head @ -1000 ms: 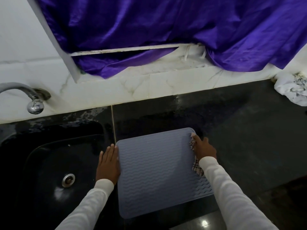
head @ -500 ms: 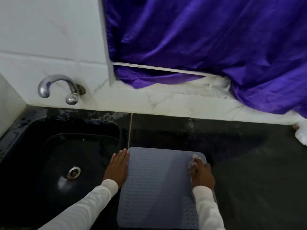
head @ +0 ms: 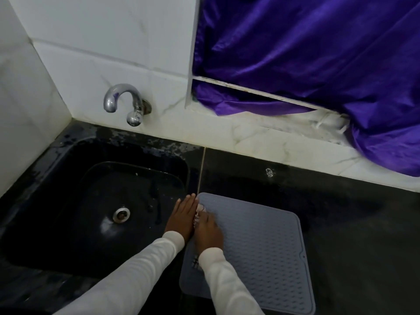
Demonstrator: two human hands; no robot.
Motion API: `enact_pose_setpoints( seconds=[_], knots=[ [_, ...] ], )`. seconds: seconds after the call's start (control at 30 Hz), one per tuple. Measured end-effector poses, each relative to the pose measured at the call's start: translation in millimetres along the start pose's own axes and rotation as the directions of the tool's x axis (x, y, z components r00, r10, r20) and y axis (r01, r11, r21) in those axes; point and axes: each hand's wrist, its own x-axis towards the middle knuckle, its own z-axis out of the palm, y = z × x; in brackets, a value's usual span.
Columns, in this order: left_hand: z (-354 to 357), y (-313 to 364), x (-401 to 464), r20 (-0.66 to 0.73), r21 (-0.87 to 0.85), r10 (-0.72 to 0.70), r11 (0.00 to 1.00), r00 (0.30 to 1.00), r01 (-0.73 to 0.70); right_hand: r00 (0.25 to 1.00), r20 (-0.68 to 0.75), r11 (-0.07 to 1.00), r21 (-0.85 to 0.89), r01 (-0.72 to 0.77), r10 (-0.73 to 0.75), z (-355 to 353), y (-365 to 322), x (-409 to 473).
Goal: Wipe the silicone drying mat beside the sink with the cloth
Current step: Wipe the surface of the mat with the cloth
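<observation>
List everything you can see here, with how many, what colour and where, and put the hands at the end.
Drying mat: one, grey-blue, on the counter right of the sink.
Cloth: one, white patterned, on the mat's left edge under the right hand.
Sink: one, black, left.
Tap: one, chrome, on the wall above the sink.
Counter: one, black.
Curtain: one, purple, upper right.
Wall tiles: white.
Left hand: flat at the mat's left edge.
Right hand: pressing the cloth.

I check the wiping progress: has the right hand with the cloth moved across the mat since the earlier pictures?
Yes. The right hand slid the cloth from the mat's far-right corner to its sink-side edge, beside the left hand.
</observation>
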Motion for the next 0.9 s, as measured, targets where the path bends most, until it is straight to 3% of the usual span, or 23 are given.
enact_pose_setpoints(
  seconds=[0.4,0.63,0.77,0.9],
  knots=[
    [8,-2,4,-0.035,0.062,-0.013,0.998,0.999,0.015,0.999,-0.025,0.996,-0.073,-0.045,0.043,-9,38,-6],
    [10,-2,2,-0.130,0.039,0.037,0.999,0.991,-0.032,0.987,-0.047,0.989,0.009,-0.151,0.151,-24,110,-7],
    [10,-2,3,-0.134,-0.013,0.031,0.999,0.991,-0.033,0.971,-0.048,0.972,-0.027,-0.235,0.234,-38,165,-15],
    [12,-2,3,-0.152,-0.070,0.022,0.997,0.988,-0.033,0.947,-0.124,0.954,0.070,-0.291,0.298,-55,227,-20]
  ],
)
